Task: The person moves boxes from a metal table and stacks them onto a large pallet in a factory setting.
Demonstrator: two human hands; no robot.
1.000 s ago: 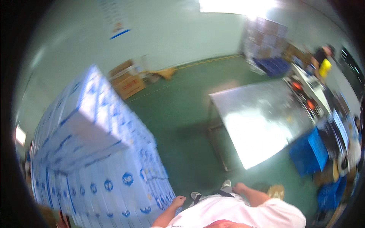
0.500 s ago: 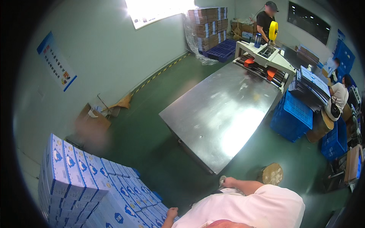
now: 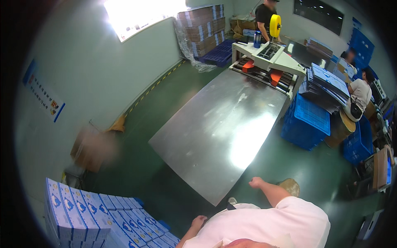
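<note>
My left hand [image 3: 199,222] hangs low in front of my body, between the near end of the metal table and the stacked white-and-blue boxes [image 3: 120,223]. Its fingers look loosely curled, and nothing shows in them. Off the right side of the bare metal table [image 3: 206,136], my right hand [image 3: 256,182] is held out in a loose fist with nothing visible inside. Neither hand touches the table or the boxes. A carton sealing machine [image 3: 269,58] with a yellow tape roll [image 3: 275,25] stands at the table's far end.
Blue crates [image 3: 306,124] bearing flat cardboard sheets stand right of the table. A round stool [image 3: 289,187] is near my right arm. A co-worker [image 3: 264,18] stands behind the machine; another person [image 3: 360,95] sits at the right. Brown cartons [image 3: 202,31] are stacked by the wall.
The table and machine have shifted left and down in the view as I turned and came nearer. My right hand has swung outward from my body; my left has moved away from the stacked boxes.
</note>
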